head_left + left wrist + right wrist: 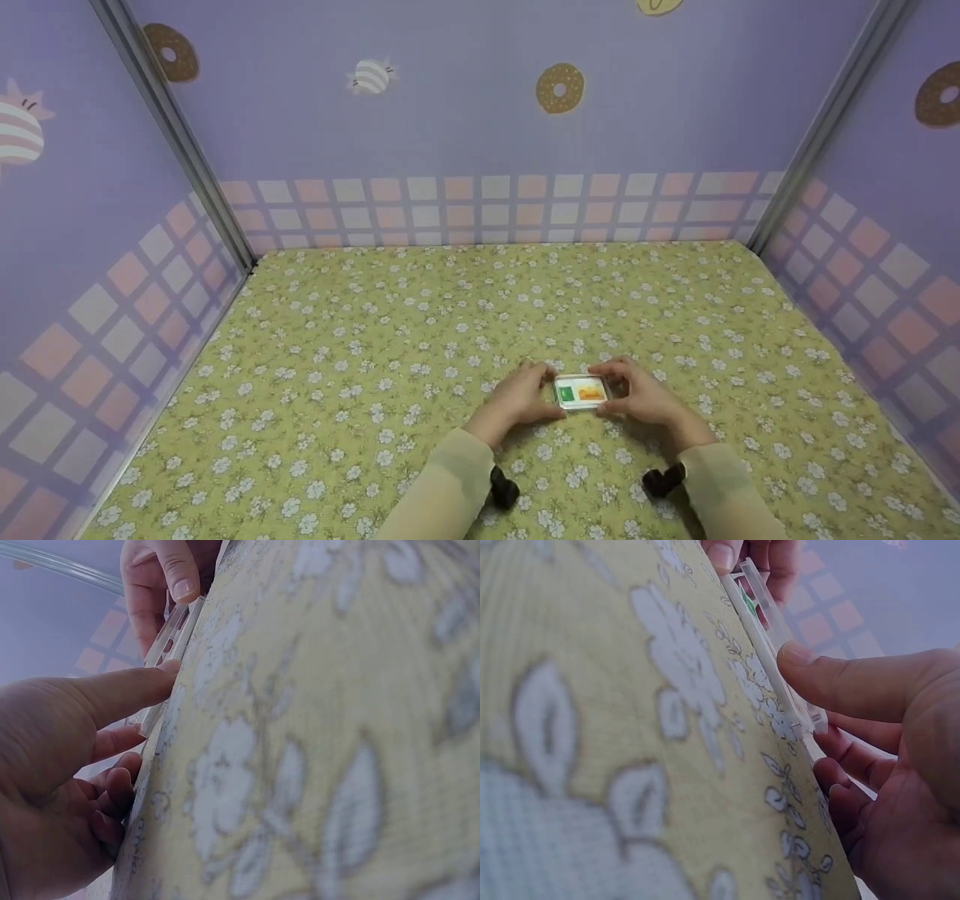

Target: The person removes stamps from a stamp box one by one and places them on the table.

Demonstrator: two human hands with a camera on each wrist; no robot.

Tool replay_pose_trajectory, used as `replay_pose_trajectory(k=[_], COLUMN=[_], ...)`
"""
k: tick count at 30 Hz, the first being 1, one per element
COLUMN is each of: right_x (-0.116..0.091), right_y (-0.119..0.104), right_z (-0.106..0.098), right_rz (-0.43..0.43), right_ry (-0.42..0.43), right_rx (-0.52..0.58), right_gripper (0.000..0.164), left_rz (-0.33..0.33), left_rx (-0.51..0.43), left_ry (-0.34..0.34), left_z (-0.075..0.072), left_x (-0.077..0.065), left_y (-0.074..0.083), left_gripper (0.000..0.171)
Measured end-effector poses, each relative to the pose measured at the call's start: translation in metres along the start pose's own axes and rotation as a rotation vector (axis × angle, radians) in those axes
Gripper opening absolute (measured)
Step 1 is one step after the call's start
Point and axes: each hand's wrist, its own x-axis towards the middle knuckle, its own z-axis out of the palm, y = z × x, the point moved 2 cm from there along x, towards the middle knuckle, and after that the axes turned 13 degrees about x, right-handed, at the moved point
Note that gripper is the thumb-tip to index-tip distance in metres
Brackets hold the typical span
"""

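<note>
A small, flat, clear plastic case (580, 391) with a white inside printed in green and orange lies on the flowered cloth in the head view. My left hand (520, 395) holds its left end, thumb on the near side and fingers toward the far side. At the opposite end my right hand (642, 394) grips it the same way. The left wrist view shows the case (174, 636) edge-on, low against the cloth, with the left thumb at its edge. From the right wrist, the clear rim of the case (769, 619) shows under the right thumb.
Yellow-green cloth with white flowers (420, 322) covers the table. Purple walls (465, 127) with a pink and white checked band stand at the back and both sides, joined by grey metal posts (825, 120). Black wrist mounts (504, 489) sit at both cuffs.
</note>
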Motion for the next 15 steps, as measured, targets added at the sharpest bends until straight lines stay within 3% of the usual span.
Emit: replay_pose_trajectory(k=[7,15], right_x=[-0.002,-0.009], right_y=[-0.002,-0.003], right_z=[-0.006,-0.021], right_rz=[0.069,0.085], right_ry=[0.025,0.043], right_rx=[0.015,0.043], right_gripper=[0.062,0.064], left_rz=[-0.009,-0.009], left_rx=[0.012,0.007], left_ry=[-0.007,-0.015], left_z=[0.000,0.000], left_x=[0.000,-0.001], left_y=[0.000,0.000], left_gripper=[0.063,0.065])
